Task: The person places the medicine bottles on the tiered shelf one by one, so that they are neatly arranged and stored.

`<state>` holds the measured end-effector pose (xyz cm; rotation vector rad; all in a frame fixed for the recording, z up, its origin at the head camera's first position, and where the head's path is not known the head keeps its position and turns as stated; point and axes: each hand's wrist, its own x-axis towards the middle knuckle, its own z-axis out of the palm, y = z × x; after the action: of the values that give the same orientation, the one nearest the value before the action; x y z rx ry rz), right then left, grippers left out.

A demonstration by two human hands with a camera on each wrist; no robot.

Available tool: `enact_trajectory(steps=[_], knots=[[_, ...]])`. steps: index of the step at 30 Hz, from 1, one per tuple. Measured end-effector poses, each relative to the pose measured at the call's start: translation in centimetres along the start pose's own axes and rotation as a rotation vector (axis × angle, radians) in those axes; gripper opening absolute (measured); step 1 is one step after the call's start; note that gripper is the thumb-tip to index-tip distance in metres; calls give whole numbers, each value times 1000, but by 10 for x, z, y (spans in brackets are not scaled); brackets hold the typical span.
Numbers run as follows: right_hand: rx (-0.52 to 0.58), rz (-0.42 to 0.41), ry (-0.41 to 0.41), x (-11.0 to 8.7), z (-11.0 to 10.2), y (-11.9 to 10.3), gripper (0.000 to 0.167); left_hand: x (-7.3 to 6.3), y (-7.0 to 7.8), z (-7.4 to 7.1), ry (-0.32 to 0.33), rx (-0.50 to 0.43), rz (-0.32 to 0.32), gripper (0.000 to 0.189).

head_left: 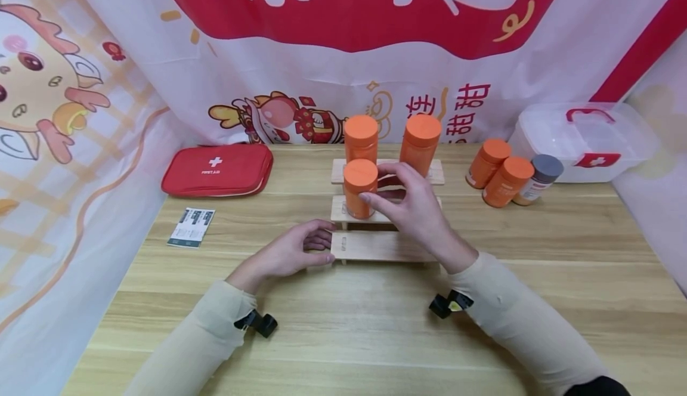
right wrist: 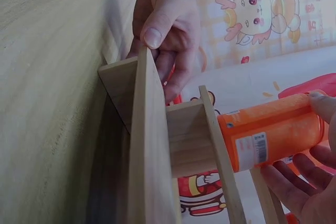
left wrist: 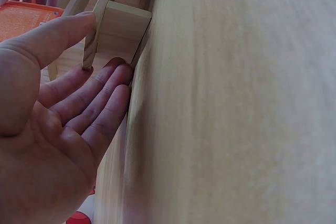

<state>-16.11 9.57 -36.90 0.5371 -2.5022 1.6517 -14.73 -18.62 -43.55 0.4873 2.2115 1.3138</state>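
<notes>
A stepped wooden rack (head_left: 386, 247) with three tiers stands mid-table. My left hand (head_left: 292, 250) pinches the left end of its lowest tier. In the left wrist view, the thumb (left wrist: 79, 24) lies against one face of the board and the index fingertip meets its edge. On the middle tier's left side stands an orange bottle (head_left: 358, 196), upright. My right hand (head_left: 417, 208) holds it, with the thumb (right wrist: 323, 103) on one side near the cap and fingers on the other. Two more orange-capped bottles, one left (head_left: 361, 133) and one right (head_left: 422, 139), stand on the top tier.
Right of the rack are two orange bottles (head_left: 500, 187) and a grey-capped bottle (head_left: 539, 178), by a clear box (head_left: 569, 145) with a red handle. A red first-aid pouch (head_left: 214, 172) and a printed card (head_left: 191, 227) lie on the left.
</notes>
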Motion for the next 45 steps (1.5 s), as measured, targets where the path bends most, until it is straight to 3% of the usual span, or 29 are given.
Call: enact_trajectory(steps=[7, 12, 19, 26, 34, 45], knots=[[27, 13, -42, -6, -16, 1, 52, 2, 0, 1, 1, 6, 7, 62], [5, -32, -43, -17, -33, 4, 51, 2, 0, 1, 2, 8, 5, 61], [-27, -127, -2, -27, -52, 10, 45, 1, -2, 0, 8, 10, 1, 61], [-63, -187, 91, -39, -70, 14, 44, 0, -2, 1, 13, 6, 0, 61], [-80, -158, 156, -50, -92, 18, 43, 0, -2, 2, 15, 0, -9, 61], [-142, -56, 239, -61, -122, 27, 41, 1, 0, 1, 9, 1, -4, 60]])
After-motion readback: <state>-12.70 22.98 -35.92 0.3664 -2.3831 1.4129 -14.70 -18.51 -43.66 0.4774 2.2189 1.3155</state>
